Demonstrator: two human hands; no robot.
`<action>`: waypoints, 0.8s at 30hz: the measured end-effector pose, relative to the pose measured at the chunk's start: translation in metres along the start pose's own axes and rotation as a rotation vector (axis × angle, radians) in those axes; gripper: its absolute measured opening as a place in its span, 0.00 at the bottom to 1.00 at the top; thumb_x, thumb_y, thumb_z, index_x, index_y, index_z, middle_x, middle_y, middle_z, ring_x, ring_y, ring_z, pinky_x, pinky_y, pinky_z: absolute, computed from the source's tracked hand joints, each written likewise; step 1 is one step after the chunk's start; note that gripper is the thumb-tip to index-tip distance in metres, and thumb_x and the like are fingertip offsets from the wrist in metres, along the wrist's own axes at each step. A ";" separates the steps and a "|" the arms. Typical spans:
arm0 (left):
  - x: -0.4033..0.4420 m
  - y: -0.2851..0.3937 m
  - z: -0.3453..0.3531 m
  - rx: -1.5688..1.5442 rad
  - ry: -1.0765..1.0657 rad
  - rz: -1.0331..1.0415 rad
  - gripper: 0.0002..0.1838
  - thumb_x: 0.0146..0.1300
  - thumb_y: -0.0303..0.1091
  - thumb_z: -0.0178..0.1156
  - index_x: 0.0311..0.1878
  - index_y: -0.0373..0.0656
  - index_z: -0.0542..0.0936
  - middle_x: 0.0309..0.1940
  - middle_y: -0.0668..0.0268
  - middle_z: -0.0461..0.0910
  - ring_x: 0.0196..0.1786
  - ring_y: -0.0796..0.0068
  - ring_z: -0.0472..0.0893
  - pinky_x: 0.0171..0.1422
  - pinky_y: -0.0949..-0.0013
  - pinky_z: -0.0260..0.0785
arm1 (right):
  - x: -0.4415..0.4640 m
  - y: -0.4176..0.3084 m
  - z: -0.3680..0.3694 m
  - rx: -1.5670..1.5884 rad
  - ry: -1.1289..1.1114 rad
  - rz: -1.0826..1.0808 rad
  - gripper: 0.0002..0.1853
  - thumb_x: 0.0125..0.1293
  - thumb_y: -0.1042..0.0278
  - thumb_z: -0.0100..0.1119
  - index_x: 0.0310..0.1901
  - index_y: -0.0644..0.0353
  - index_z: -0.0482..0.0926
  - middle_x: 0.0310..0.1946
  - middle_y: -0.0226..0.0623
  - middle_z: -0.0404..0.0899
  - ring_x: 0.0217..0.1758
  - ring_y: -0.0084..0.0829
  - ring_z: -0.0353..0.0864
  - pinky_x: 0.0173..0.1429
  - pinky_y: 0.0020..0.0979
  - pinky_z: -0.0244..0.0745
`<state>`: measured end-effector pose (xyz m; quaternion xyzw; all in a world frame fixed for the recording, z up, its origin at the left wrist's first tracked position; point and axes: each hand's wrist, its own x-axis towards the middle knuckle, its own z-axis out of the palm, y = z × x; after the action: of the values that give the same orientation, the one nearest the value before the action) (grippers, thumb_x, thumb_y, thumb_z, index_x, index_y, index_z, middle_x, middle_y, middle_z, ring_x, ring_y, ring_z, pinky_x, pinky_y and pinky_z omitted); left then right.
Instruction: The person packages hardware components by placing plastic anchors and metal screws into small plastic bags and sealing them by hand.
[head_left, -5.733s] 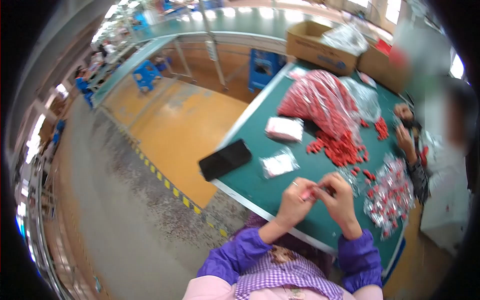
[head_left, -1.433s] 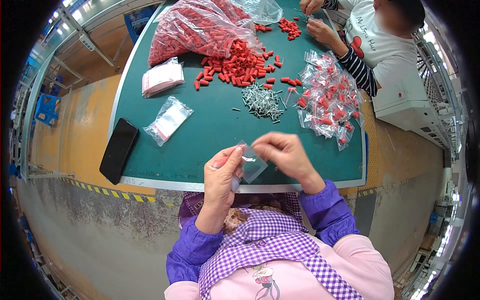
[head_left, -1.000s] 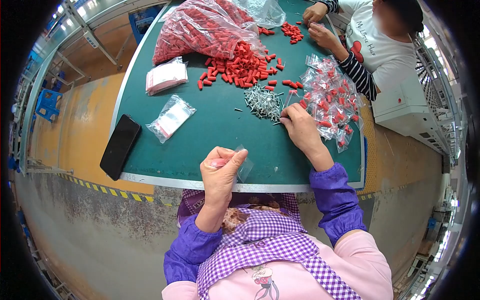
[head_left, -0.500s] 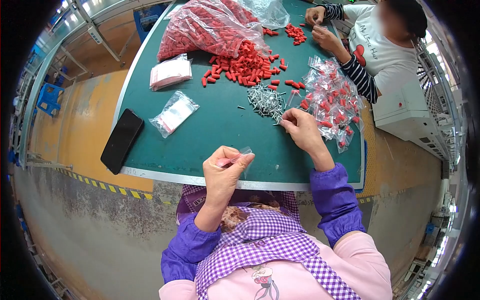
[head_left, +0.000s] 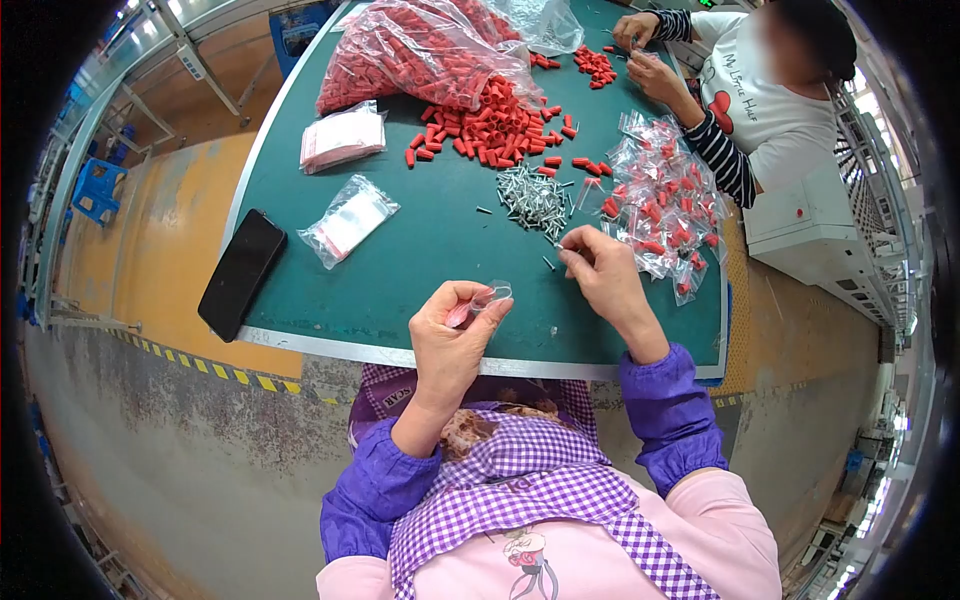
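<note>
My left hand pinches a small clear zip bag near the table's front edge. The bag's mouth gapes toward the right, and a reddish strip of it shows between the fingers. My right hand is just below the pile of silver screws, thumb and forefinger brought together. Whatever lies between those fingertips is too small to make out. One loose screw lies on the green table just left of them. Filled bags with red caps are heaped beyond my right hand.
Red caps spill from a large plastic bag. Stacked zip bags, a clear packet and a black phone lie on the left. A co-worker handles small parts at the right edge.
My right hand has drawn slightly toward me from the screw pile, and a loose screw now shows beside its fingertips. The bag in my left hand gapes wider.
</note>
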<state>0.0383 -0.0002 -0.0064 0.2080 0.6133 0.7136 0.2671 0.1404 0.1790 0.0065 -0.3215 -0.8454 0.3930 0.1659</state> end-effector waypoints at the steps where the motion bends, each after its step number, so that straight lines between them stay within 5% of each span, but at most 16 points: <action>1: 0.000 -0.001 0.000 0.000 0.003 -0.003 0.08 0.55 0.22 0.68 0.36 0.36 0.78 0.28 0.72 0.78 0.31 0.89 0.75 0.34 0.85 0.67 | -0.002 -0.001 0.003 -0.022 -0.016 0.003 0.06 0.58 0.75 0.60 0.37 0.66 0.77 0.29 0.44 0.80 0.30 0.35 0.81 0.36 0.32 0.74; 2: 0.001 -0.003 0.000 0.044 0.003 0.019 0.08 0.55 0.22 0.68 0.36 0.36 0.78 0.29 0.72 0.78 0.32 0.89 0.75 0.34 0.85 0.67 | -0.004 0.002 0.008 -0.087 0.000 -0.076 0.06 0.56 0.75 0.61 0.36 0.65 0.78 0.31 0.45 0.80 0.34 0.41 0.81 0.40 0.35 0.75; 13: 0.000 -0.009 -0.002 0.106 0.016 0.084 0.08 0.55 0.23 0.69 0.36 0.36 0.79 0.31 0.72 0.79 0.31 0.89 0.74 0.32 0.85 0.66 | -0.001 -0.003 0.016 -0.293 -0.101 -0.077 0.06 0.56 0.75 0.61 0.35 0.66 0.77 0.31 0.46 0.78 0.36 0.46 0.79 0.42 0.40 0.74; 15: 0.000 -0.009 -0.003 0.110 0.010 0.081 0.09 0.54 0.23 0.69 0.36 0.36 0.78 0.31 0.72 0.79 0.30 0.89 0.73 0.32 0.85 0.65 | 0.003 0.004 0.016 -0.087 -0.131 0.046 0.07 0.59 0.74 0.63 0.36 0.67 0.78 0.25 0.35 0.78 0.22 0.22 0.76 0.29 0.24 0.72; 18: 0.000 -0.008 -0.004 0.115 0.018 0.075 0.09 0.55 0.23 0.69 0.36 0.36 0.78 0.31 0.72 0.79 0.30 0.89 0.73 0.31 0.85 0.65 | 0.005 0.012 0.010 0.352 -0.169 0.231 0.06 0.61 0.71 0.63 0.36 0.64 0.79 0.26 0.28 0.78 0.24 0.16 0.74 0.29 0.19 0.68; 24: 0.003 -0.011 -0.001 0.107 0.029 0.099 0.08 0.55 0.24 0.69 0.36 0.36 0.79 0.30 0.72 0.78 0.30 0.90 0.73 0.31 0.84 0.65 | 0.006 0.001 0.008 0.610 -0.152 0.260 0.06 0.62 0.70 0.63 0.37 0.64 0.80 0.27 0.26 0.78 0.26 0.15 0.73 0.31 0.18 0.68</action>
<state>0.0369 0.0022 -0.0170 0.2414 0.6435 0.6951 0.2110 0.1324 0.1793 0.0004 -0.3320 -0.6506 0.6686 0.1396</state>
